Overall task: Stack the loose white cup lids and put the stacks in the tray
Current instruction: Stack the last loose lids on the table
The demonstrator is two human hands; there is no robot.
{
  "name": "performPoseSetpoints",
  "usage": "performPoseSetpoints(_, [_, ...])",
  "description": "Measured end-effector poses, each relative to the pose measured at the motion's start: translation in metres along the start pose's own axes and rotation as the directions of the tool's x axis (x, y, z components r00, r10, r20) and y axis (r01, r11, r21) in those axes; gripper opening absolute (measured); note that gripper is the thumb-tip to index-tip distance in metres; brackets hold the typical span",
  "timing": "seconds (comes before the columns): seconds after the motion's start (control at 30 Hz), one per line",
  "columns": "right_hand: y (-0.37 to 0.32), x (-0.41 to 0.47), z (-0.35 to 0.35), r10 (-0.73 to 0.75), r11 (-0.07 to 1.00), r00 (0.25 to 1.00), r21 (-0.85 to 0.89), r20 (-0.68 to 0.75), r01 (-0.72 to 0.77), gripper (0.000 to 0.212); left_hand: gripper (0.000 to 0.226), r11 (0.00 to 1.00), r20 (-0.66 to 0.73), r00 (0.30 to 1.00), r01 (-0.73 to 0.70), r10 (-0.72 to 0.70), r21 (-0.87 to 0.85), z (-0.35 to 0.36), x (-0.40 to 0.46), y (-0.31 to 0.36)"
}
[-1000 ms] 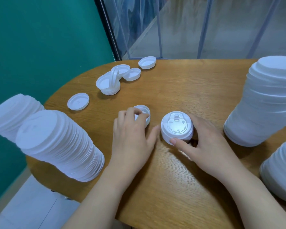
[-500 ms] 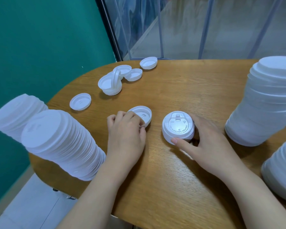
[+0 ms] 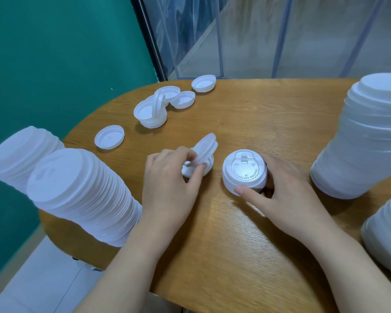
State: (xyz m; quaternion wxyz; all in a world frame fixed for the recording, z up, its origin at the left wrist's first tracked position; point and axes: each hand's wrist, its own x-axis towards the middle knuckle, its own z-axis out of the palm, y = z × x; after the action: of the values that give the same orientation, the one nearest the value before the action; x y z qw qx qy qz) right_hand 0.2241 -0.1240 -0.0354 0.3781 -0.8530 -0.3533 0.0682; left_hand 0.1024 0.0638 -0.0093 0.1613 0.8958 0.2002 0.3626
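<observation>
The lid, which lay flat and upside down half a second ago, is now tipped on edge above the table, pinched between the left hand's thumb and fingers. The right hand still grips the small stack just beside it, so the flipped lid probably goes there next. Loose lids remain behind; no tray is visible.

2 hands low over the table, both busy.
The left hand sits knuckles up, forearm running in from bottom left, thumb and curled fingertips pinching a tilted lid off the surface. The right hand curves round a short lid stack, thumb pressed to its near side, fingers wrapped behind.
</observation>
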Motion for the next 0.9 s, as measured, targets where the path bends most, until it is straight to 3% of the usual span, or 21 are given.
performPoseSetpoints(0.13, [-0.001,0.001,0.001,-0.011,1.000,1.000,0.000,-0.008,0.011,0.057,0.007,0.957,0.027,0.999,0.037,-0.031,-0.286,-0.004,-0.002,0.009])
performPoseSetpoints(0.23, [-0.001,0.001,0.001,-0.019,1.000,1.000,-0.004,-0.009,0.019,0.056,0.005,0.821,0.153,0.980,0.192,-0.129,-0.537,-0.006,-0.002,0.021])
performPoseSetpoints(0.33, [0.000,0.002,0.002,-0.024,1.000,1.000,-0.001,-0.019,0.023,0.056,0.010,0.684,0.292,0.942,0.323,-0.165,-0.654,0.000,-0.002,0.025])
performPoseSetpoints(0.5, [0.002,0.003,0.004,-0.024,1.000,0.999,0.002,-0.025,0.024,0.059,0.010,0.594,0.420,0.880,0.464,-0.223,-0.657,0.007,0.002,0.025])
performPoseSetpoints(0.9, [0.004,0.003,0.005,-0.018,1.000,1.000,-0.007,-0.023,0.018,0.069,0.019,0.745,0.408,0.863,0.478,-0.299,-0.466,0.024,0.002,0.019])
